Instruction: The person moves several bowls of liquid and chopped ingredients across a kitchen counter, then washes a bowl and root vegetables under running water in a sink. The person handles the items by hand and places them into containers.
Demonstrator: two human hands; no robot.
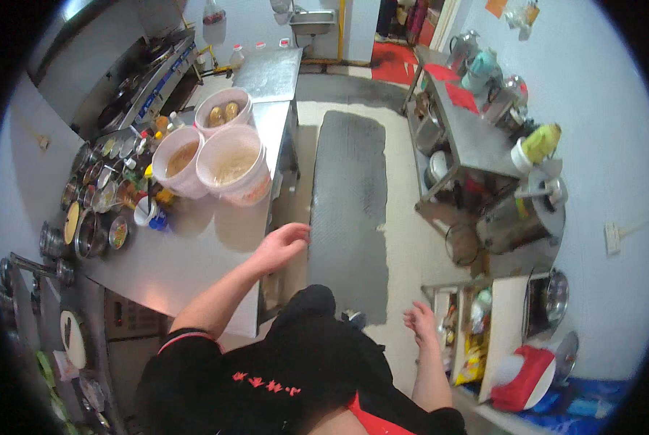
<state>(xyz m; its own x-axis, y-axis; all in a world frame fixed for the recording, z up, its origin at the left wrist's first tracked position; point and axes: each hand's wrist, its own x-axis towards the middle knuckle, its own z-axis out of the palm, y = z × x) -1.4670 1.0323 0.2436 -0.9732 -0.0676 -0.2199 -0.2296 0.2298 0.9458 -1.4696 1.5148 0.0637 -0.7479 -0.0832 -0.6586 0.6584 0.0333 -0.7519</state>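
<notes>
My left hand [283, 247] is in the air by the long edge of a steel worktable [215, 255]. Its fingers are loosely curled, with nothing in them. My right hand [422, 323] hangs on the other side of me, fingers apart and holding nothing, near a low shelf unit [457, 337]. Three pale plastic buckets stand together on the worktable. The front bucket [259, 179] has pale contents, and the left bucket [161, 155] contains something brownish. In the back bucket [207, 98] lie two rounded, yellow-brown items that look like potatoes.
A dark grey floor mat [349, 217] runs along the aisle ahead. Bowls of ingredients, bottles and a small blue-white tub [145, 212] crowd the worktable's left side. To the right stand a steel table [479, 136] with kettles and a large steel pot [509, 225]. Stoves [158, 76] line the far left.
</notes>
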